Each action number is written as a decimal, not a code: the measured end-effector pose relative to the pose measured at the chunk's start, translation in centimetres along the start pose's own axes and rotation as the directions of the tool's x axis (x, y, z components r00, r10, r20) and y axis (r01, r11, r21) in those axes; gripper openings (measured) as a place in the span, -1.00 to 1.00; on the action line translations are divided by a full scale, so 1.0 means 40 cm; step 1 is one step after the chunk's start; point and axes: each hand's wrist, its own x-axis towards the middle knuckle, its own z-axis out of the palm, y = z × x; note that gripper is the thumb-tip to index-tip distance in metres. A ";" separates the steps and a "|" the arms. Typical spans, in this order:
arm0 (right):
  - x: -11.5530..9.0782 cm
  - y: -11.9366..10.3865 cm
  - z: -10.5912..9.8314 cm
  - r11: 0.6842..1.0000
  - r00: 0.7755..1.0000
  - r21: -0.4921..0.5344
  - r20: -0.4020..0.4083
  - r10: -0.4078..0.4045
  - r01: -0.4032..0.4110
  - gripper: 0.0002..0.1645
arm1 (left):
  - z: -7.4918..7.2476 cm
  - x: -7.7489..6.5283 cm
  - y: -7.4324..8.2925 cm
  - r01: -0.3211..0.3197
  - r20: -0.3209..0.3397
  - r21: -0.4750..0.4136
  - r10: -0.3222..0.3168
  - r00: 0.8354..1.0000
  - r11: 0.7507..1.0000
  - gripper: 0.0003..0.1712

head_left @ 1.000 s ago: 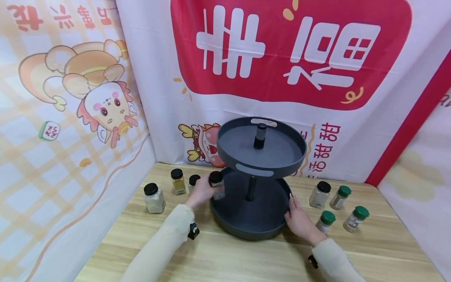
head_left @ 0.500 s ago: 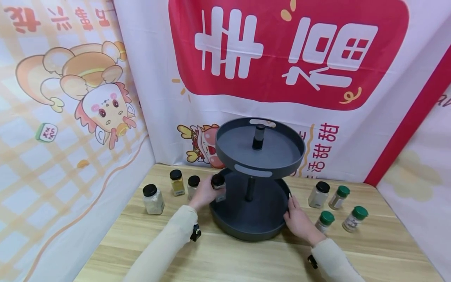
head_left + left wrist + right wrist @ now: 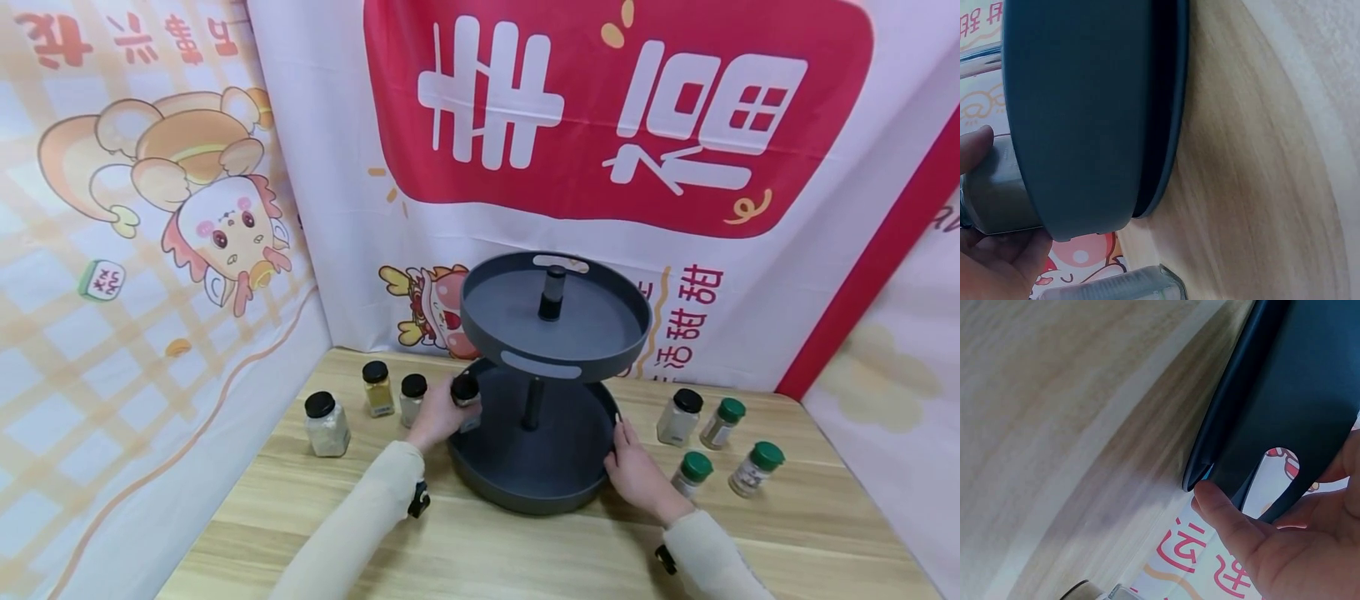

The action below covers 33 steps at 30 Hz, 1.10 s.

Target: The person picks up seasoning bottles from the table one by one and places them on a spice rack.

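Note:
My left hand (image 3: 435, 414) grips a spice jar (image 3: 466, 388) with a black lid at the left side of a dark grey two-tier turntable tray (image 3: 517, 500). In the left wrist view the jar (image 3: 1007, 194) sits between thumb and fingers, its lower end hidden behind the lower tier's wall (image 3: 1079, 125). At the right side my right hand (image 3: 637, 467) holds the lower tier's rim. The right wrist view shows the thumb (image 3: 1219, 509) low on the tray's outside, the other fingers beside a handle slot. The upper tier (image 3: 555, 333) carries nothing.
Left of the tray stand black-lidded jars: a white one (image 3: 327, 427), a yellow one (image 3: 378, 390) and another (image 3: 412, 400) right behind my left hand. To the right are a black-lidded jar (image 3: 680, 417) and green-lidded shakers (image 3: 757, 468). A printed cloth (image 3: 337, 167) hangs behind.
My left hand has shifted slightly right and down with the jar, further over the lower tier. The right hand keeps its hold on the rim.

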 end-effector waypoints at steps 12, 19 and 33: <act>-0.004 0.002 0.004 1.000 0.999 0.012 -0.028 -0.024 0.024 -0.30 | 0.011 0.003 -0.002 0.012 0.003 -0.008 -0.012 1.000 1.000 -0.54; -0.007 -0.001 0.007 0.999 0.999 0.018 -0.032 -0.027 0.028 -0.31 | 0.013 0.004 -0.006 0.000 0.003 -0.002 0.000 1.000 1.000 -0.53; -0.004 0.003 0.008 1.000 1.000 0.020 -0.016 -0.018 0.018 -0.31 | 0.018 0.011 -0.007 0.012 -0.003 0.030 -0.012 1.000 0.999 -0.56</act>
